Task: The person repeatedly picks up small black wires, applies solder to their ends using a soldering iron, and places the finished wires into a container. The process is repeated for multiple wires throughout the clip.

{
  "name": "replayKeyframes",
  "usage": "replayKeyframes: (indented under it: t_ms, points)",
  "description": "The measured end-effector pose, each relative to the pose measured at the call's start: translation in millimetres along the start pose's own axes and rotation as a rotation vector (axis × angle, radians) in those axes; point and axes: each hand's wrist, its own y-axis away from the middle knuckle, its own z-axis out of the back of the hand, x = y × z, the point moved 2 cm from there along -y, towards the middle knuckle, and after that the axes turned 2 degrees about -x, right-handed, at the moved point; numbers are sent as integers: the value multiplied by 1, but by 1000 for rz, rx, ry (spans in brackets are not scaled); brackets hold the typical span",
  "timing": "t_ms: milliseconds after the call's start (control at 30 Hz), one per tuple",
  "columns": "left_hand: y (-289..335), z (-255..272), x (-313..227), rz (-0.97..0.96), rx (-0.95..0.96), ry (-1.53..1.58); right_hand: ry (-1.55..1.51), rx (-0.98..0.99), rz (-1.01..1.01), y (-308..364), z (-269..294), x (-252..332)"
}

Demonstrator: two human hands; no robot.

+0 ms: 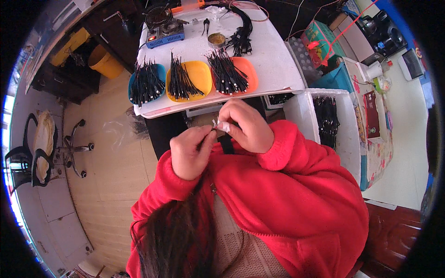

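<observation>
Pale flooring (102, 185) is filling the left of a crowded workroom, with a yellow bucket (106, 64) standing near a dark cabinet (65, 82); farther right, a white table (276, 69) is carrying blue (162, 71), yellow (202, 76) and orange trays (251, 76), each holding a fan of black cables (227, 74). Below the table's near edge, the left hand (191, 150) is pinching a thin wire (215, 123), its fingers pressed nearly together. Should this pinch be easing, the wire could be turning or slipping, since only a short end is protruding. To its right, the right hand (248, 125) is meeting the wire with fingers drawn together, apparently gripping the tips; a white wrapping (224, 126) at one of them may be dulling touch, so the strands could be bending unevenly. Both hands are working in mid-air, so a dropped wire would probably be landing on the red jacket (296, 180) or the flooring. Between the hands, the wire is showing fine, light-coloured tips with a trace of red; its remaining length is hiding behind the fingers. At far right, a white foam box (301, 113) is holding further dark cables.
</observation>
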Motion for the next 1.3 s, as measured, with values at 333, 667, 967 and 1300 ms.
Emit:
replayKeyframes:
  t_ms: [333,667,967,1300]
  points:
    - [5,8,14,251,206,756,-222,132,-65,1,9,10]
    - [7,-1,22,372,186,1020,29,56,269,2,8,13]
    - [3,1,30,331,244,1328,115,-12,93,-4,22,0]
    - [5,2,16,297,207,1204,-165,-1,1,-4,-3,23]
